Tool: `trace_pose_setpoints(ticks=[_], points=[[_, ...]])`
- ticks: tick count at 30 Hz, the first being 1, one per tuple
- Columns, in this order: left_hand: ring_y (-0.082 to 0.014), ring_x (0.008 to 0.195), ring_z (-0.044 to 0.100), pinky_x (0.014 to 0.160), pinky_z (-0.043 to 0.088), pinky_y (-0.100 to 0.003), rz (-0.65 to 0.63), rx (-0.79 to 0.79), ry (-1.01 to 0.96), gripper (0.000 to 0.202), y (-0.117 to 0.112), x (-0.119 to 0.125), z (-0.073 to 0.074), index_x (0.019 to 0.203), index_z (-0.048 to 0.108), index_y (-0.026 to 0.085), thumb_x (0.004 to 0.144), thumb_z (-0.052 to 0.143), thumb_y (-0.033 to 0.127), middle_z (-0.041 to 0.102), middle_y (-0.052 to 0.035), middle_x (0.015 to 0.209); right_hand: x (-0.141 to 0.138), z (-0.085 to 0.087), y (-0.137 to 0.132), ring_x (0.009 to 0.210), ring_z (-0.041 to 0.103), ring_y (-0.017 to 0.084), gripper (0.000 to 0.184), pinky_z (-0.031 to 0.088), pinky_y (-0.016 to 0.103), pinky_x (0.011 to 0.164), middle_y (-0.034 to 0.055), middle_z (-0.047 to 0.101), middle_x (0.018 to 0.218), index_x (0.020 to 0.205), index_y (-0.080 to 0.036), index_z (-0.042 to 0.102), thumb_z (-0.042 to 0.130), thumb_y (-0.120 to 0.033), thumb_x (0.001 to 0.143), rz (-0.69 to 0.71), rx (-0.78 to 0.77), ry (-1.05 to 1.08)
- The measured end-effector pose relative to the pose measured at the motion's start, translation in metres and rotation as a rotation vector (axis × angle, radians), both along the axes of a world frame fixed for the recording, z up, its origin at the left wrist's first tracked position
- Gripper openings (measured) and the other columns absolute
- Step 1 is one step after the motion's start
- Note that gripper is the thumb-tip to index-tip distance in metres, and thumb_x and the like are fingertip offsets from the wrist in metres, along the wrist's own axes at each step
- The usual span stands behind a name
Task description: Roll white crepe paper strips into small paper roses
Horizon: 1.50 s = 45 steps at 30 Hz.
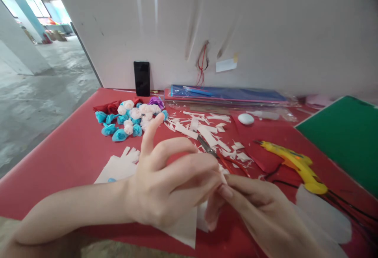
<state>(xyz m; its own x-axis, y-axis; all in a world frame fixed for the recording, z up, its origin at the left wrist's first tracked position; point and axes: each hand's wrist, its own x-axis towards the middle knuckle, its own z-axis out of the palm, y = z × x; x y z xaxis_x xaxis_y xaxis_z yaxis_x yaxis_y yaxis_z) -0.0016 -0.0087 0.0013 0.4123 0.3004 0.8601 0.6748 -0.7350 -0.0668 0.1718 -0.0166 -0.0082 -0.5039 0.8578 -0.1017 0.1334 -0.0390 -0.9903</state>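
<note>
My left hand (171, 175) and my right hand (262, 210) meet fingertip to fingertip above the red table. Between them they pinch a small white paper piece (223, 177), mostly covered by the fingers. The left little finger sticks up, while its other fingers curl in. White sheets (184, 226) lie beneath the hands. Just beyond are scissors (206, 146) with red handles, resting among white paper scraps (208, 134). At the back left sits a cluster of blue flowers (119, 134), pale pink flowers (136, 113), red flowers (113, 107) and a purple flower (156, 102).
A yellow glue gun (291, 163) with a black cord lies right, near a green board (342, 140). A white oval object (246, 119) and plastic-wrapped blue sheets (236, 94) lie at the back. A black phone (142, 78) leans on the grey panel (254, 21).
</note>
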Motion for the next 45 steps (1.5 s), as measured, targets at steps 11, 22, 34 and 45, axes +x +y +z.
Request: trace_pose_setpoints(ticks=[11,22,34,45], points=[[-0.0137,0.076,0.048,0.108,0.021,-0.049,-0.055,-0.030,-0.010,0.011,0.0012,-0.0003,0.0008,0.076,0.065,0.023,0.078,0.056,0.018,0.063,0.0053,0.072,-0.0017,0.0044,-0.0027,0.054,0.064,0.011,0.037,0.050,0.016,0.055,0.0004,0.069,0.059,0.063,-0.019,0.064,0.042,-0.037,0.087,-0.016,0.080,-0.113],[-0.0140,0.075,0.048,0.106,0.025,-0.049,-0.093,0.016,-0.121,0.017,0.0028,0.0031,-0.0024,0.068,0.062,0.023,0.079,0.052,0.015,0.061,0.0039,0.067,-0.0026,0.0039,-0.0034,0.054,0.064,0.010,0.035,0.051,0.014,0.054,-0.0008,0.069,0.059,0.061,-0.020,0.064,0.043,-0.032,0.087,-0.049,0.135,-0.138],[-0.0128,0.075,0.048,0.105,0.027,-0.048,-0.070,0.036,-0.130,0.020,0.0030,0.0038,-0.0027,0.070,0.064,0.024,0.082,0.050,0.016,0.061,0.0049,0.066,0.0016,0.0019,-0.0054,0.054,0.064,0.010,0.033,0.051,0.014,0.054,-0.0013,0.069,0.060,0.064,-0.020,0.064,0.043,-0.030,0.087,-0.025,0.146,-0.139],[-0.0115,0.074,0.048,0.106,0.029,-0.047,-0.054,-0.026,-0.053,0.021,-0.0002,0.0016,0.0000,0.069,0.064,0.027,0.081,0.052,0.015,0.063,0.0076,0.067,0.0012,0.0032,-0.0061,0.052,0.064,0.009,0.039,0.050,0.014,0.054,-0.0016,0.068,0.057,0.061,-0.020,0.065,0.040,-0.034,0.088,-0.049,0.172,-0.162]])
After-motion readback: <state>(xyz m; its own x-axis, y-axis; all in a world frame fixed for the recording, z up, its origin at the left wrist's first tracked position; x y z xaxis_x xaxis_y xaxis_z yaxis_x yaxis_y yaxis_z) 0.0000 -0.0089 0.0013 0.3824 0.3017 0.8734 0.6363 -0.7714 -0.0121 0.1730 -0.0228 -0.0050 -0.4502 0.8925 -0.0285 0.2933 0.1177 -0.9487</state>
